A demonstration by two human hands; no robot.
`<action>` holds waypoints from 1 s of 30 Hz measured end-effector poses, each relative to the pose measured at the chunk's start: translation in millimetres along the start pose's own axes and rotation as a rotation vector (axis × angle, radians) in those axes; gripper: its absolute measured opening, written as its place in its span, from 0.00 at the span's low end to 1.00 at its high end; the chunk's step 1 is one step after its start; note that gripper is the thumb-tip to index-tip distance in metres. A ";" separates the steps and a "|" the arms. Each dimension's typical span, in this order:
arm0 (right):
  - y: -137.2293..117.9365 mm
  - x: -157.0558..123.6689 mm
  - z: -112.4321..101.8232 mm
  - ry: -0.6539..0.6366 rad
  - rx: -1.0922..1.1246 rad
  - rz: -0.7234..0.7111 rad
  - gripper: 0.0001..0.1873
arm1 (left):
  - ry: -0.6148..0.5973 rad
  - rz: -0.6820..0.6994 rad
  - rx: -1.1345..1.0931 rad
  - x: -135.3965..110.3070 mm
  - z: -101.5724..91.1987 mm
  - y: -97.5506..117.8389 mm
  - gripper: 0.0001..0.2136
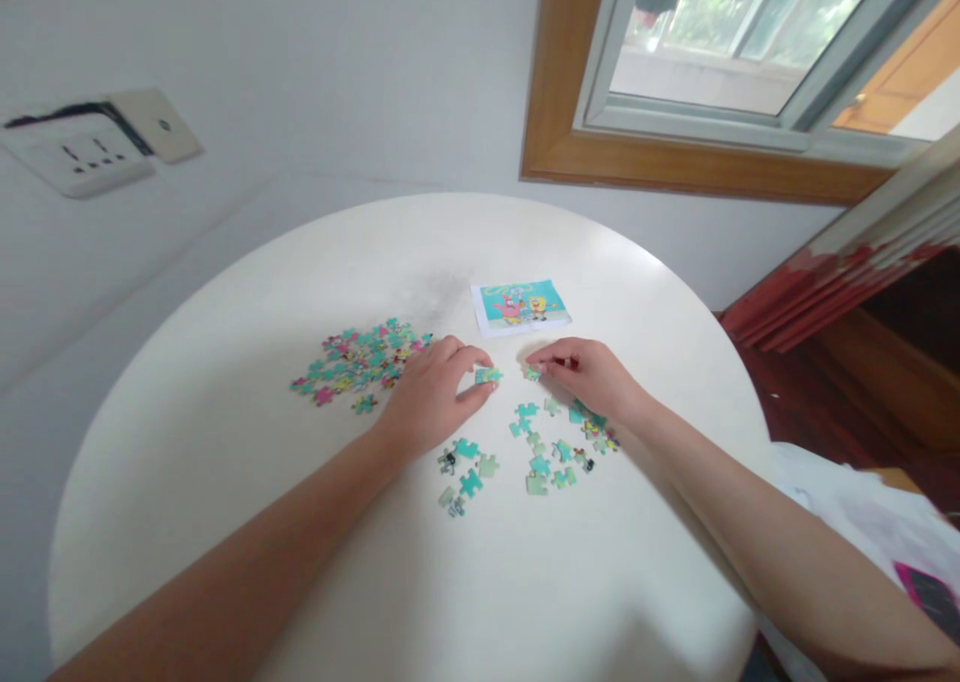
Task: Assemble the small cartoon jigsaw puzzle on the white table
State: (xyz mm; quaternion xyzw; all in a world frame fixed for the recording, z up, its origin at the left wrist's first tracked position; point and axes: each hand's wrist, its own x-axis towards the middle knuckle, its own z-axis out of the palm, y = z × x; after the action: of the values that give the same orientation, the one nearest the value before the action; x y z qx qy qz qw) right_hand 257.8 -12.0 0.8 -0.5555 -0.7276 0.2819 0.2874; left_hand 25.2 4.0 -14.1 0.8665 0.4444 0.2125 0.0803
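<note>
Between the thumb and fingers of my left hand (439, 387) is a teal jigsaw puzzle piece (487, 375), held just above or on the table. My right hand (589, 370) pinches another small puzzle piece (533, 372), pale green and teal, a short gap to the right of the first. A heap of mixed puzzle pieces (352, 362) in teal, pink and yellow lies left of my left hand. Nearer to me are loose pieces (540, 465) below my right hand and a smaller group (471, 482) below my left. Some pieces are partly hidden under my right wrist.
A cartoon reference picture (523, 305) lies flat beyond my hands. Everything rests on a round white table (360, 602) against the wall. A wooden-framed window (705, 162) is at the back right, a wall socket (79, 152) at the left. White plastic (855, 532) lies beside the table's right edge.
</note>
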 end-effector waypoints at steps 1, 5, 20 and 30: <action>-0.5 -0.2 0.2 -0.001 -0.012 0.000 0.13 | -0.001 -0.001 -0.001 0.0 -0.5 0.5 0.09; -2.2 -1.0 -0.6 0.001 -0.057 0.000 0.13 | -0.003 0.000 -0.007 -0.4 -1.6 1.5 0.09; -3.4 -2.4 0.1 0.025 -0.192 -0.139 0.14 | 0.004 0.002 -0.007 -1.2 -0.7 1.7 0.09; 1.3 -0.6 -15.6 -0.065 -0.074 0.030 0.10 | -0.002 0.009 0.009 -0.5 -0.9 1.1 0.10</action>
State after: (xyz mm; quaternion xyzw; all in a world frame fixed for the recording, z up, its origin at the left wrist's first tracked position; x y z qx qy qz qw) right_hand 270.2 -10.8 10.2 -0.5669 -0.7381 0.2771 0.2387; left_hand 25.4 3.0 -13.2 0.8690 0.4414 0.2102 0.0760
